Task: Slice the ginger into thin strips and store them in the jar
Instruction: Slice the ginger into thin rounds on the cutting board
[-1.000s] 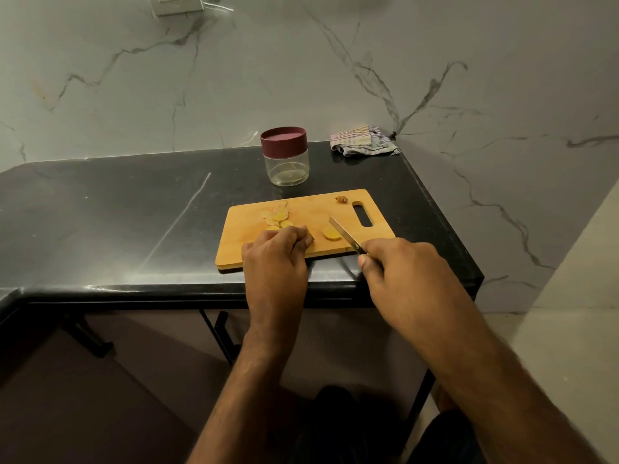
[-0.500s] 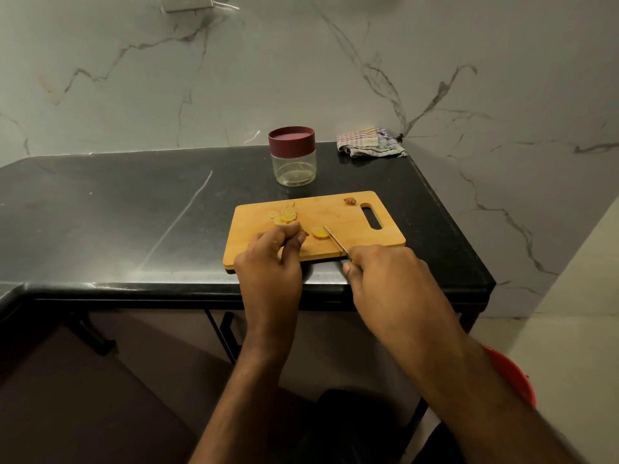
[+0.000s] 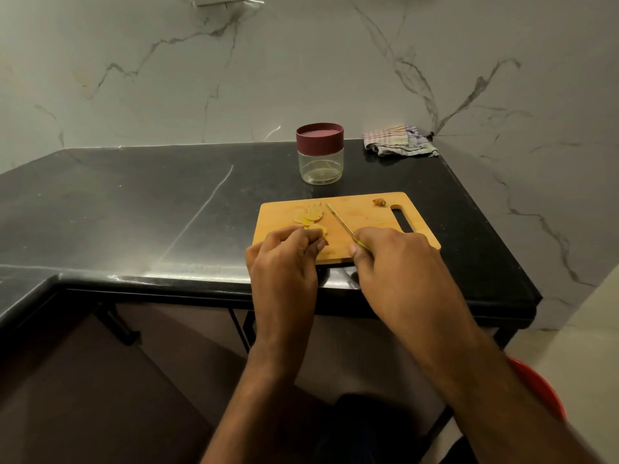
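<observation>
We look down at a black countertop [image 3: 134, 209] set against a marbled wall, and on it lies a wooden cutting board [image 3: 365, 216] with its handle slot at the right end. Our left hand [image 3: 284, 262] sits at the board's near left part, its fingers curled down onto a piece of ginger [image 3: 318, 231], pinching it against the wood. Just beyond those fingertips a small heap of pale ginger slices [image 3: 310, 214] lies on the board. Our right hand [image 3: 398, 262] grips a knife [image 3: 340, 222] by its handle, of which only a sliver of green shows at the thumb; the thin blade points away from us and to the left, its tip near the slices. We cannot tell whether the edge touches the board. A small brown ginger scrap [image 3: 379, 202] rests beside the handle slot. Behind the board, well apart from it, stands the clear jar [image 3: 321, 165] with its maroon lid [image 3: 320, 137] on. A striped cloth [image 3: 398, 142] lies crumpled in the counter's far right corner
</observation>
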